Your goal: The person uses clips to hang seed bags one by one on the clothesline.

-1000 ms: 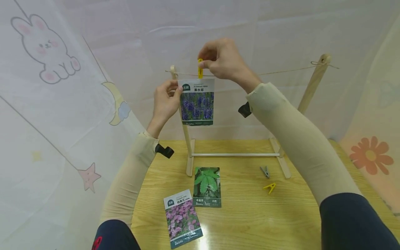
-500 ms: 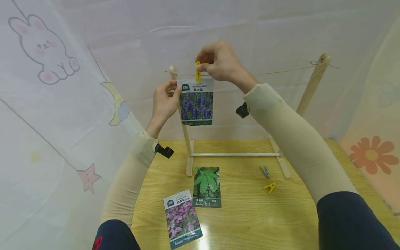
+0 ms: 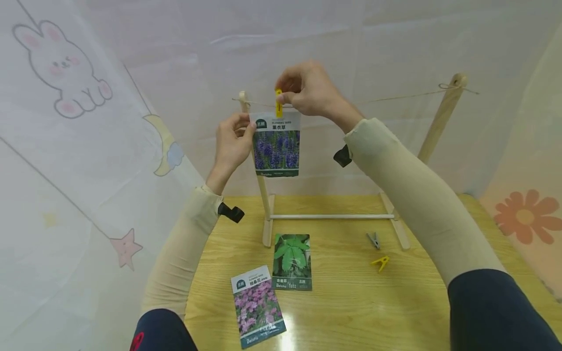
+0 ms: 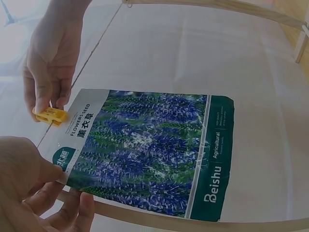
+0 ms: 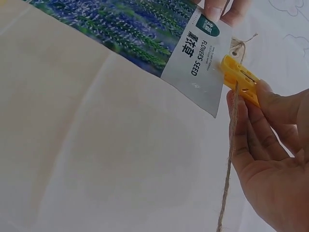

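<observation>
As sleeved arms (image 3: 423,200) rise from the lower corners of the head view, a pink-flower packet (image 3: 259,309) lies slanted on the wood-grain surface (image 3: 342,302), at the lower middle of the frame. Just above and to its right is a green-leaf packet (image 3: 291,258). Right of center on the surface are a loose yellow clip (image 3: 381,263) and, slightly farther back, a gray clip (image 3: 373,240).

Above these, in the upper middle, a purple-flower packet (image 3: 276,151) is held upright. The left hand (image 3: 233,141) pinches its upper left edge between thumb and fingers. The right hand (image 3: 309,90) pinches a second yellow clip (image 3: 279,103), its tip at the packet's top edge, beside the string (image 3: 404,97); whether it bites the paper is hard to tell.

The string runs between the two posts of a wooden rack (image 3: 439,122). Behind everything is pale cloth (image 3: 219,58), with a rabbit (image 3: 61,68) drawn at upper left and an orange flower (image 3: 524,217) at right.
</observation>
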Available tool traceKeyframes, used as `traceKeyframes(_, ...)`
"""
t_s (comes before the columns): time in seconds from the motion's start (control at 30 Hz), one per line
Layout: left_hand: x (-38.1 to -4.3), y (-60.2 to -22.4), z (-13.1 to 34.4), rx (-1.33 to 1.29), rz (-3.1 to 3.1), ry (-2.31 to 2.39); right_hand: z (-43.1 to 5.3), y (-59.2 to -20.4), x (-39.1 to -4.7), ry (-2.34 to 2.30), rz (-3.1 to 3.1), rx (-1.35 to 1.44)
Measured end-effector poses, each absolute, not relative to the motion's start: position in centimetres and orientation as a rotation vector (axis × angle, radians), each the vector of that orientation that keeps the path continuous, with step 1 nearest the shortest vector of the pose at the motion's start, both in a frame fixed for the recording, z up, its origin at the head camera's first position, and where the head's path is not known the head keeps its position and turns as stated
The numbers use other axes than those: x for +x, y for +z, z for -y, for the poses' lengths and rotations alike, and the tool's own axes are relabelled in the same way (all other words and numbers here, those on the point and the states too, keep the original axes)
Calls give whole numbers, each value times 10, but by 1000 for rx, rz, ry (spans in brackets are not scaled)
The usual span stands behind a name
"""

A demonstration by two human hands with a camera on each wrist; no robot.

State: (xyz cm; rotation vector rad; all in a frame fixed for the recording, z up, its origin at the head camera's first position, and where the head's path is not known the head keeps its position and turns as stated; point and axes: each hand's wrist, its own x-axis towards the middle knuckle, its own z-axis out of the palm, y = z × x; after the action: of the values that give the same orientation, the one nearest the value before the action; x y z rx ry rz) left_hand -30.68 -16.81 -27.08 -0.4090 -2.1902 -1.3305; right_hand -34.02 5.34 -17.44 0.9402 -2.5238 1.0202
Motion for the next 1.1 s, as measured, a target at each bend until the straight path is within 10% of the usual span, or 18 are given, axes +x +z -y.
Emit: traceKeyframes(1.1,-308,-271,165,-419,2196,-1337,-54,-180,-341,1014,2606,957)
